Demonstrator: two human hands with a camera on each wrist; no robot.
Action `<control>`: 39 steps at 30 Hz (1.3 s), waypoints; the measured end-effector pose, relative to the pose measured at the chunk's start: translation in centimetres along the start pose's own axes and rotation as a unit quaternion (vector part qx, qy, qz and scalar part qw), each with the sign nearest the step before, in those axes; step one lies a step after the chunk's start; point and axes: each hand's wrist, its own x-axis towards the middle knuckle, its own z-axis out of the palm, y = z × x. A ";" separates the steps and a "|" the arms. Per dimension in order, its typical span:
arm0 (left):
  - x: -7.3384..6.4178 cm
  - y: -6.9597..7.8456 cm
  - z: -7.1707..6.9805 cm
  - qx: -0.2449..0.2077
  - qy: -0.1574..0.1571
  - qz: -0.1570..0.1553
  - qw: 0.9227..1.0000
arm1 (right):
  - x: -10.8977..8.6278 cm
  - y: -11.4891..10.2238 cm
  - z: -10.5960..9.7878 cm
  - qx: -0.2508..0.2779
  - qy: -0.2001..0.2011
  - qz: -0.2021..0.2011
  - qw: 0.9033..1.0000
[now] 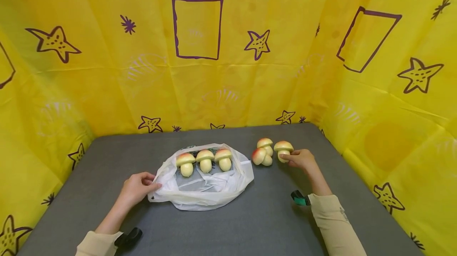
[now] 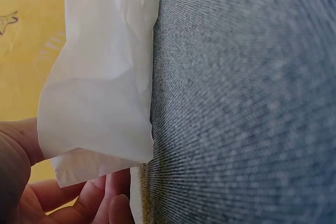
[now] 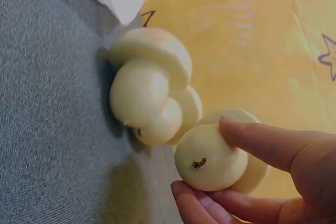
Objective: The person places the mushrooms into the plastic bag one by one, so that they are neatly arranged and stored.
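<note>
Nearest the camera are the left sleeve [image 1: 95, 244] and the right sleeve [image 1: 335, 224], both beige. A black band [image 1: 130, 239] sits by the left cuff; a black-and-green band [image 1: 300, 198] sits by the right cuff.

The left hand [image 1: 137, 187] is clamped on the edge of a white plastic bag [image 1: 196, 201], the film pinched between thumb and fingers. The bag lies on the grey bench [image 1: 257, 224], directly right of this hand, its mouth spread wide. Within its rim, right of the left hand and slightly beyond it, three mushroom-shaped pieces sit in a row, stems toward the wearer: the left piece [image 1: 186, 164], the middle piece [image 1: 205, 161] and the right piece [image 1: 223, 160].

The right hand [image 1: 301, 158] is clamped on the stem of the held mushroom [image 1: 283, 146], thumb and fingers on opposite sides; a dark mark [image 3: 199, 163] shows on the stem end.

Just left of the right hand, two further mushrooms touch each other: the near mushroom [image 1: 262, 156] and the far mushroom [image 1: 265, 143]. All caps are pale yellow, several with reddish tops.

Beyond both hands hangs a yellow cloth [image 1: 200, 79] printed with purple stars.
</note>
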 end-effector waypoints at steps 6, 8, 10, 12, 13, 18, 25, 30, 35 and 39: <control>0.0 0.2 -0.1 0.004 -0.002 -0.004 1.000 | -0.9 -1.0 0.0 -0.014 -0.005 -0.021 1.000; 0.0 0.2 0.0 0.004 -0.003 -0.005 1.000 | -1.2 -1.4 0.0 -0.009 -0.009 -0.028 1.000; 0.0 0.2 0.0 0.003 -0.004 -0.009 1.000 | -1.5 -1.7 0.0 0.001 -0.016 -0.038 0.999; 0.0 0.2 0.0 0.002 -0.006 -0.011 1.000 | -1.8 -2.1 0.1 0.008 -0.019 -0.047 0.999; 0.0 0.2 0.0 0.002 -0.006 -0.012 1.000 | -1.9 -2.3 0.1 0.010 -0.019 -0.052 0.998; 0.0 0.2 0.0 -0.001 -0.006 -0.011 1.000 | -2.5 -3.0 0.2 -0.007 -0.011 -0.064 0.998; -0.1 0.1 0.1 -0.004 -0.003 -0.010 1.000 | -3.0 -4.0 0.5 -0.030 -0.012 -0.079 0.996; 0.0 0.2 0.1 -0.004 -0.002 -0.005 1.000 | -3.3 -4.6 0.8 -0.040 -0.007 -0.096 0.995; -0.1 0.2 0.0 -0.007 -0.006 -0.003 1.000 | -3.6 -5.2 1.4 -0.039 -0.009 -0.111 0.993; -0.1 0.2 0.1 -0.006 -0.007 -0.008 1.000 | -3.7 -5.9 2.0 -0.041 -0.017 -0.119 0.992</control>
